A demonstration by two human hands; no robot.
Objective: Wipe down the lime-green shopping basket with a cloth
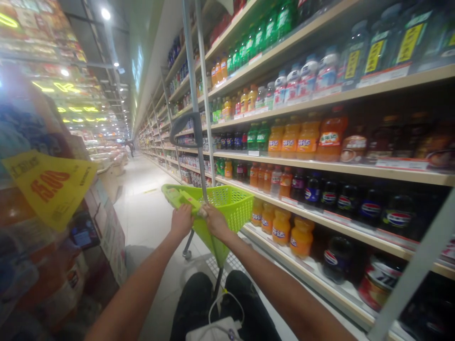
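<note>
A lime-green shopping cart (231, 203) with perforated basket walls stands in front of my knees. My left hand (182, 220) is closed on the cart's near rim, left of its metal pole. Just to the right, my right hand (215, 222) is closed at the rim beside the pole. Something small and pale shows by its fingertips, too blurred to name. The pole rises past both hands, and a dark grey loop handle (186, 130) is on it higher up. My fingers hide part of the rim.
Drink shelves (320, 166) line the right side, stocked with several orange soda bottles (282, 227) and cola bottles (337, 258). A yellow price sign (50, 184) hangs on the left display. The tiled aisle (137, 184) runs ahead. A white cabled device (213, 329) sits at my lap.
</note>
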